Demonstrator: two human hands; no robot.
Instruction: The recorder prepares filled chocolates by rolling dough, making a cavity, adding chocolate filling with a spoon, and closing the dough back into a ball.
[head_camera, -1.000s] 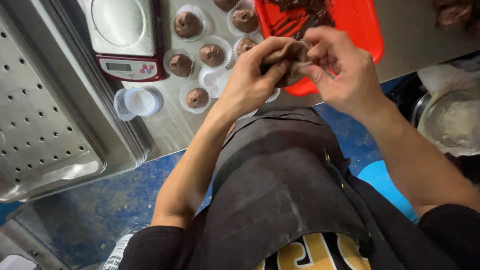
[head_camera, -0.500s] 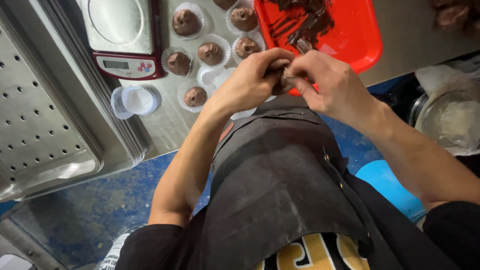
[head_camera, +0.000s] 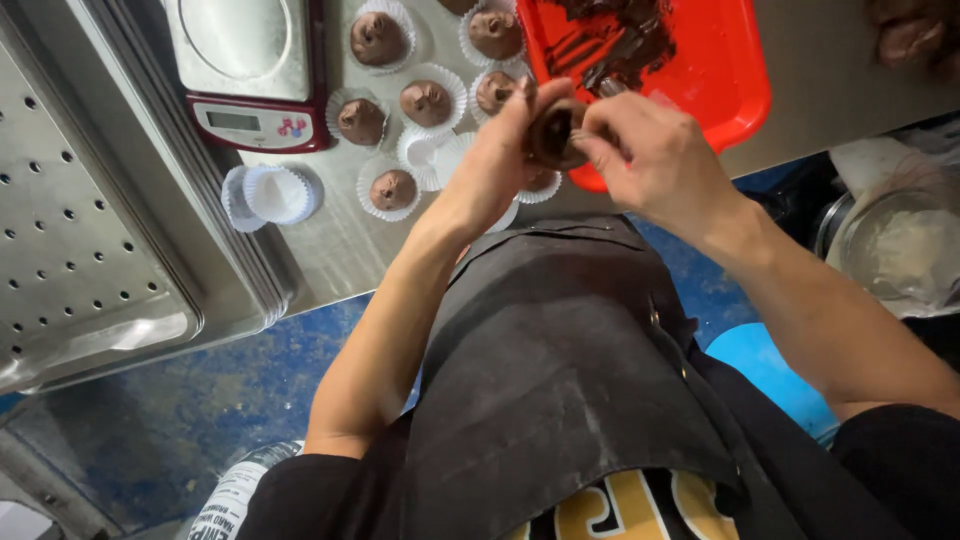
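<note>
Both hands meet over the front edge of a steel counter (head_camera: 320, 250). My left hand (head_camera: 495, 160) and my right hand (head_camera: 650, 160) press together on a brown lump of chocolate dough (head_camera: 553, 132), each gripping one side. Just behind them lies a red tray (head_camera: 720, 70) smeared with more dark chocolate mass (head_camera: 610, 35). To the left stand several white paper cups, each with a brown ball in it, such as the nearest filled cup (head_camera: 392, 188). One empty paper cup (head_camera: 428, 150) sits among them.
A digital scale (head_camera: 245, 70) with a red base stands at the back left. A stack of empty paper cups (head_camera: 272, 194) lies beside a perforated metal tray (head_camera: 80, 230). A clear-covered bowl (head_camera: 895, 250) sits low at the right. Blue floor (head_camera: 200, 400) shows below.
The hands have kneaded the dough from a spread, flattened piece into a tighter round lump and shifted slightly toward the tray. The view has tilted a little.
</note>
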